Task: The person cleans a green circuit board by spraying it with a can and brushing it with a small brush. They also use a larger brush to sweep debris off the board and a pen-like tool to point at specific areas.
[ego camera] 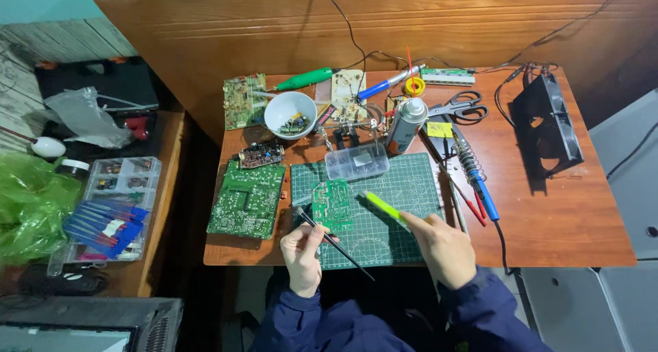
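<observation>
A small green circuit board [332,204] lies on the green cutting mat [404,187]. My left hand [302,255] grips a thin black probe [346,251] that runs from the board's left edge down past my fingers. My right hand [444,246] holds a yellow-green tool [384,208] whose tip points at the board's right side. Both hands sit at the table's near edge, dark blue sleeves below them.
A larger green board [247,199] lies left of the mat. Behind it stand a clear parts box [356,162], white bowl [290,115], spray can [405,124], scissors [458,109] and a soldering iron [476,180]. A black fan [547,124] sits right. A parts organiser [113,208] is on the left table.
</observation>
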